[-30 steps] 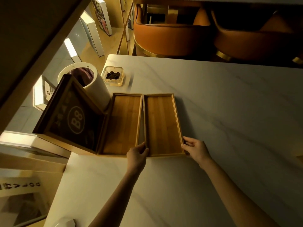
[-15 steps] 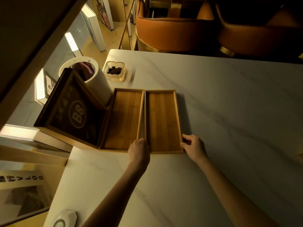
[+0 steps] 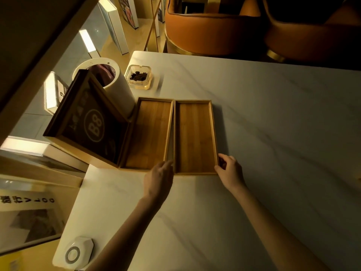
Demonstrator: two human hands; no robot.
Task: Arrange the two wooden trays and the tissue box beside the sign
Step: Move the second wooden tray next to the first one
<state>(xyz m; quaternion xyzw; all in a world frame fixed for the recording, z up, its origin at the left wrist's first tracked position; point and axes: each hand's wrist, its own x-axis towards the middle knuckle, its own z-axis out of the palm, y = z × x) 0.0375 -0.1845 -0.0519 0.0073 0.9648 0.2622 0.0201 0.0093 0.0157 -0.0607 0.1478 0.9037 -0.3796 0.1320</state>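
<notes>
Two wooden trays lie side by side on the pale marble desk, long sides almost touching with a thin gap between them. The left hand rests at the near end of that gap, fingers against the near left corner of the right tray. The right hand pinches that tray's near right corner. The left tray runs away from the left hand, just beside a tilted dark sign marked B8. Beyond the sign stands a white cylinder, and next to it a clear ashtray. Near the left forearm, at the desk's edge, sits a white octagonal device.
</notes>
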